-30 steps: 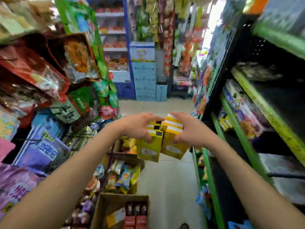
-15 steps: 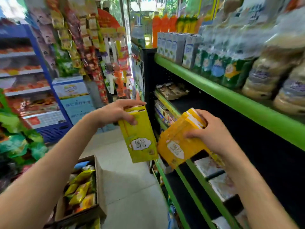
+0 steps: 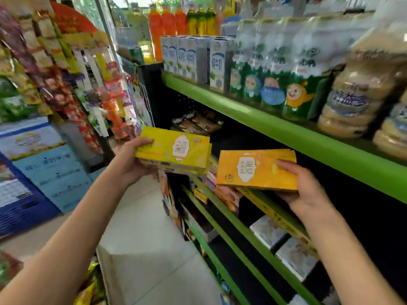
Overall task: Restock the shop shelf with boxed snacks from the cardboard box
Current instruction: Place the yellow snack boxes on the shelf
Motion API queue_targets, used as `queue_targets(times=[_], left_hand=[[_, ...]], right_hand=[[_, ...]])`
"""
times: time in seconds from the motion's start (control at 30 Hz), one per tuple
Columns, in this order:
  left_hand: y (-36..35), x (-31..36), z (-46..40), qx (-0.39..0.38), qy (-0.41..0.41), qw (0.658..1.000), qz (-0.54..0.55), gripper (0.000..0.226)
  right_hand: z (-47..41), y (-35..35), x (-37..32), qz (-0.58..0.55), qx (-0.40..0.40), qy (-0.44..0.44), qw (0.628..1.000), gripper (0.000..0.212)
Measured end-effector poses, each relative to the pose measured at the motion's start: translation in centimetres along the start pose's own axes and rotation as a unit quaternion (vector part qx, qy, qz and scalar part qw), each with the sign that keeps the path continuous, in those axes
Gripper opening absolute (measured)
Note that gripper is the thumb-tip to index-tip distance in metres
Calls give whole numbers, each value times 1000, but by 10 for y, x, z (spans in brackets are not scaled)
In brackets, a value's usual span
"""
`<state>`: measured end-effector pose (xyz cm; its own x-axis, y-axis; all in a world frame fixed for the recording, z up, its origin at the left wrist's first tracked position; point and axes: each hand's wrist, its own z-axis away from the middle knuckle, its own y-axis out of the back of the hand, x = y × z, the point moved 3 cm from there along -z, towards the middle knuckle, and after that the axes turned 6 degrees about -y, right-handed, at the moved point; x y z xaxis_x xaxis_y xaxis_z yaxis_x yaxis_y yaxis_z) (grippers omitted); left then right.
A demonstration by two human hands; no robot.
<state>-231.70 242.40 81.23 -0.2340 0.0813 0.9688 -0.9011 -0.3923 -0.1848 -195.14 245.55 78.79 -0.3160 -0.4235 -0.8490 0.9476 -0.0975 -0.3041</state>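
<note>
Boxes (image 3: 174, 150) in both hands (image 3: 308, 190).

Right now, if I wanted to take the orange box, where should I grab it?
Probably by its free left short end, coming from the left. The orange box lies flat and long, the right hand already grips its right end, and the green shelf edge crowds it from behind.

Bright daylight enters from the doorway (image 3: 132, 1) at upper left, overexposed there. Wide-angle distortion bends the green shelf edge (image 3: 286, 133). Motion blur softens the hanging snack packets (image 3: 55, 73) and the bottles (image 3: 363, 95) at right.
</note>
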Motion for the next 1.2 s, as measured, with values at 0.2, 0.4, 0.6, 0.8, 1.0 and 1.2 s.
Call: queue_targets(times=[0.2,0.4,0.6,0.8,1.0,1.2], left_hand=[[-51,-9,-75,-61,64,995,53,17],[-141,-37,-111,-169,115,976,77,20],[-214,-67,-103,-304,185,934,34,19],[-206,-58,-107,-377,141,916,-8,20],[-153,-74,-89,-451,152,877,69,48],[-133,-83,-82,-430,157,867,198,63]], right_hand=[[-9,-2,1,-106,125,49,985,9],[11,4,14,-202,242,61,947,15],[23,-1,22,-210,272,84,935,21],[20,-17,21,-205,288,85,932,23],[17,-46,37,-214,246,87,941,16],[-11,-97,51,-121,158,67,978,32]])
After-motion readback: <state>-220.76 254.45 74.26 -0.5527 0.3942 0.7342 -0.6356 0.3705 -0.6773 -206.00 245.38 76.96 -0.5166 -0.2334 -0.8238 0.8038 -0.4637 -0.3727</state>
